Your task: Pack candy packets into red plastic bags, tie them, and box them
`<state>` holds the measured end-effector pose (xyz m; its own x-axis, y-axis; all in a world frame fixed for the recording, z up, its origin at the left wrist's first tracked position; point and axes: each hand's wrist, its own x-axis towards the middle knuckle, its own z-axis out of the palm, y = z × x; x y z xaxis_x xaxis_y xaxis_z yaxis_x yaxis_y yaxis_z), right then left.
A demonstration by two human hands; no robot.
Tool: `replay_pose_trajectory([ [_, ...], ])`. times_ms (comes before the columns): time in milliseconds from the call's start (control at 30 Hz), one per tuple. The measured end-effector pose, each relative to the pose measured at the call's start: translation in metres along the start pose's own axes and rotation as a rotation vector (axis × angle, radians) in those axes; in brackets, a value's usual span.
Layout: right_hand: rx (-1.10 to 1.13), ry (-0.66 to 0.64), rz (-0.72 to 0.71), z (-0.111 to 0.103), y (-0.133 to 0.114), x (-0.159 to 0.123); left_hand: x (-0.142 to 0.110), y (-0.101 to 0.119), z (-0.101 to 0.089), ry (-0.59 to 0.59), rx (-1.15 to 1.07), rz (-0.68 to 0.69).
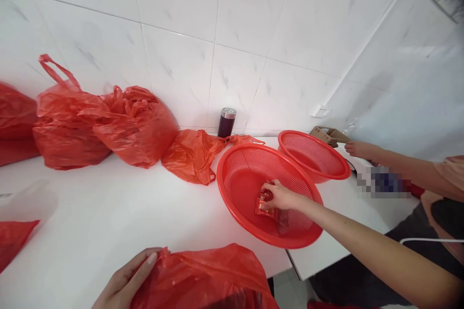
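Note:
My right hand (279, 196) reaches into a large red mesh basket (232, 164) and pinches small red wrapped packets (264, 207) on its bottom. My left hand (125, 280) lies at the near edge of the white counter and holds the left edge of a red plastic bag (206, 277). The bag covers the thumb side of that hand.
A second red basket (319, 144) sits behind the first. Another person's hand (357, 148) rests by a cardboard box (328, 134). Several full red bags (134, 125) line the tiled wall, with a dark tumbler (226, 123) among them. Another red bag (12, 241) lies at the left edge.

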<state>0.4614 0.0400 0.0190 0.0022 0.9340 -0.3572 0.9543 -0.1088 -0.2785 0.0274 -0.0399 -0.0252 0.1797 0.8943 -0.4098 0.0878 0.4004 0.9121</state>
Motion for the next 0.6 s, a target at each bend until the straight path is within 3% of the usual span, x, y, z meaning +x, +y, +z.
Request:
replay_pose_trajectory([
  [267, -0.013, 0.086, 0.095, -0.024, 0.032, 0.027, 0.002, -0.005, 0.000, 0.052, 0.033, 0.059],
  [467, -0.037, 0.014, 0.104, -0.040, 0.035, 0.024, -0.002, -0.007, -0.002, 0.045, 0.010, 0.006],
  [600, -0.026, -0.086, 0.096, -0.036, 0.035, 0.018, -0.003, -0.005, -0.003, 0.094, 0.050, 0.010],
])
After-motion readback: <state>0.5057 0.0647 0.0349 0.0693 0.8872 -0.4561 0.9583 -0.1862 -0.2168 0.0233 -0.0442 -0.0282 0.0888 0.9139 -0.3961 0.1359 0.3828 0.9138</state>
